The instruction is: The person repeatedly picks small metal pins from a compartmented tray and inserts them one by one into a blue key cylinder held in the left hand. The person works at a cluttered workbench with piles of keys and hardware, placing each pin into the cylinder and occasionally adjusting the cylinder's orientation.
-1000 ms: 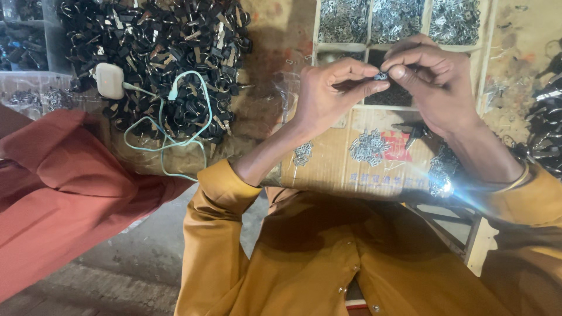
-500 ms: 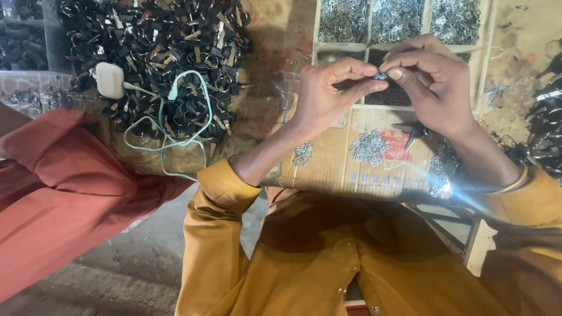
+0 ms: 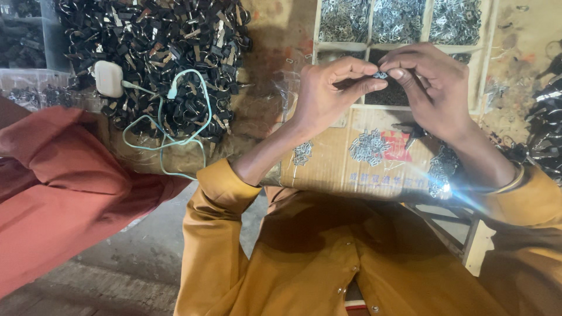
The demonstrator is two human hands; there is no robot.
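- Red cloth [image 3: 52,175] lies far left of the tray, another person's garment by the look of it
- Black parts [image 3: 158,52] are heaped well left of the tray, with a white charger [image 3: 109,78] and its pale green cable [image 3: 175,123] lying on the heap
- Left hand [image 3: 325,93] is raised just in front of the tray, thumb and forefinger narrowed to a pinch on the left end of the clip
- Clip [image 3: 381,75], a small metal piece, sits between the two hands over the tray's dark compartment; its long axis seems to run left to right, though it is too small to be sure
- Right hand [image 3: 433,88] meets it from the right, fingertips closed on the other end; both hands are equally near
- Tray [image 3: 489,70] of silvery bits stands behind the hands
- Cardboard [image 3: 363,164] below the tray bears small metal piles
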